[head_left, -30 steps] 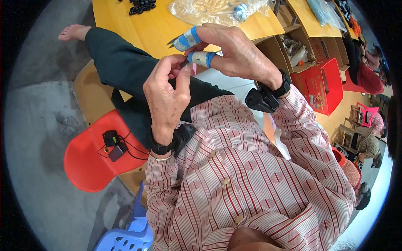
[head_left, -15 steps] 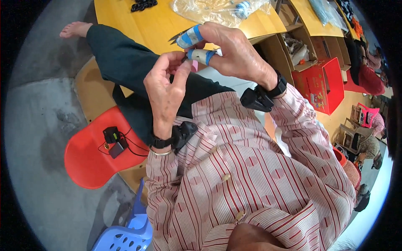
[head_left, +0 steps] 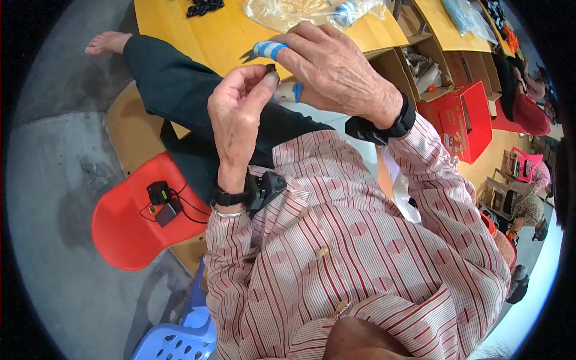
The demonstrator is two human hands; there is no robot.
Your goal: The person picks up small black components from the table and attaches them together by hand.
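Turning knuckles-up, the right hand (head_left: pixel 342 69), gripping dark pointed blades (head_left: pixel 248 56), has dropped its taped thumb (head_left: pixel 289 92) lower; the small dark piece (head_left: pixel 272 68) now shows clear, apparently pinched by the left hand (head_left: pixel 237 114) alone, raised by the counter's (head_left: pixel 180 42) near edge.

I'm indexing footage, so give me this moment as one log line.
left hand: pinching small dark piece | right hand: holding dark pointed tool | rest: yellow table, red seat
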